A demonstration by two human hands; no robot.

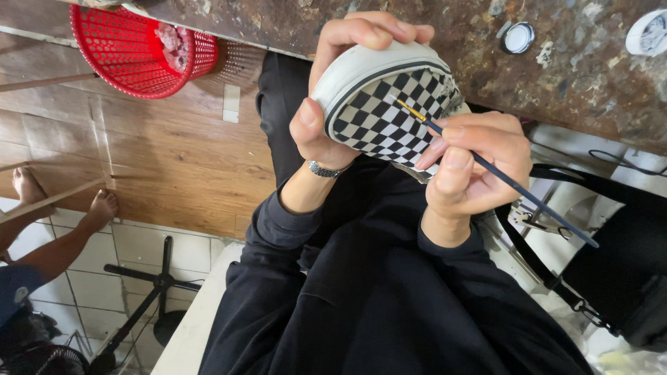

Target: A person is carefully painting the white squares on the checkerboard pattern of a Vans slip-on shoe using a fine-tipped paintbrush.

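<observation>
My left hand (340,83) grips a black-and-white checkered slip-on shoe (389,104) by its white rubber toe, fingers over the top and thumb on the side. My right hand (472,163) pinches a thin dark-handled paintbrush (514,184) like a pen. The brush's yellowish tip touches the checkered canvas near the toe edge. The shoe's rear part is hidden behind my right hand. Both forearms wear black sleeves, and a metal watch (325,169) sits on my left wrist.
A stained, paint-spattered worktable (570,69) runs across the top, with a small white jar lid (518,37) on it. A red mesh basket (135,48) stands at upper left. Another person's bare feet (101,208) rest at left. A black bag (625,278) sits at right.
</observation>
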